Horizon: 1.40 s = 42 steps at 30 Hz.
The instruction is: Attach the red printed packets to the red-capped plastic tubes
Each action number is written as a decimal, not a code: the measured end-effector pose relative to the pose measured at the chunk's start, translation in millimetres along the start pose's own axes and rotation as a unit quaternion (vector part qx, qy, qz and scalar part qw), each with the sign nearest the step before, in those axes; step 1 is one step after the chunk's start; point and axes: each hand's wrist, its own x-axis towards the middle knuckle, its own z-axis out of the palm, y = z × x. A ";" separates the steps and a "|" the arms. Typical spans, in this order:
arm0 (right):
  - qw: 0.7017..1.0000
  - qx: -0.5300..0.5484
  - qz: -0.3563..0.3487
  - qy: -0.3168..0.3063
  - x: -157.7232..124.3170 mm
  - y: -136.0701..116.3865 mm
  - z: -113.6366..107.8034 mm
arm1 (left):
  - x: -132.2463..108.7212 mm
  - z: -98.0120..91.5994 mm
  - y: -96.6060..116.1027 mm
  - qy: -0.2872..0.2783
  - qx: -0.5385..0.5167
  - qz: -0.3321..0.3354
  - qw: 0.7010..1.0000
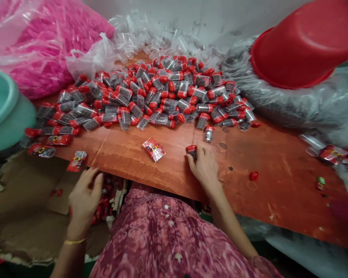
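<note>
My right hand (205, 166) rests on the reddish wooden board (278, 173) with its fingers closed round a small clear vial with a red cap (191, 151). A large heap of the same red-capped vials (150, 96) lies further back on the board. A red printed packet (153, 149) lies flat to the left of my right hand. My left hand (84, 197) hangs below the board's near edge over a pile of red packets (108, 193), fingers curled; I cannot make out anything in it.
An upturned red basin (304, 46) leans at the back right on a grey plastic bag. A teal bowl (5, 112) sits at the left, a pink-filled bag (46, 42) behind it. Loose red cap (253, 175) on the board; cardboard (23, 216) at lower left.
</note>
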 end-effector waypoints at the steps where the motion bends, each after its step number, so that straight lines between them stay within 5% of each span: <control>1: 1.000 0.000 -0.015 0.023 0.0 -4.0 2.8 | 7.1 13.1 20.9 -0.015 -0.018 0.052 0.998; 5: 0.990 0.042 -0.086 0.107 -3.3 -14.8 10.1 | 38.9 66.4 89.8 -0.082 -0.024 0.161 0.983; 10: 0.967 0.108 -0.176 0.152 -11.1 -23.2 11.8 | 57.5 99.8 111.5 -0.174 0.000 0.145 0.974; 18: 0.928 0.320 -0.167 0.093 3.5 -60.7 10.4 | 47.2 94.2 113.2 -0.075 -0.054 0.142 0.986; 21: 0.870 0.476 -0.128 0.031 13.0 -69.8 14.8 | 45.0 86.2 123.9 -0.057 -0.106 0.139 0.983; 24: 0.819 0.567 -0.078 0.032 17.7 -69.3 17.5 | 43.9 81.9 135.0 -0.065 -0.221 0.055 0.972; 26: 0.814 0.574 -0.053 0.067 17.3 -66.0 16.4 | 43.2 82.3 142.4 -0.127 -0.340 -0.047 0.931; 29: 0.826 0.550 -0.045 0.117 13.4 -62.2 12.2 | 42.4 85.8 154.3 -0.247 -0.496 -0.177 0.814; 35: 0.825 0.539 -0.034 0.166 2.9 -66.4 14.1 | 41.7 88.2 168.9 -0.312 -0.648 -0.337 0.607; 39: 0.835 0.535 -0.062 0.112 -3.8 -60.5 16.3 | 42.9 89.0 170.6 -0.292 -0.646 -0.354 0.610; 42: 0.885 0.439 -0.096 0.122 -7.7 -38.5 10.2 | 46.6 90.1 172.0 -0.280 -0.631 -0.359 0.628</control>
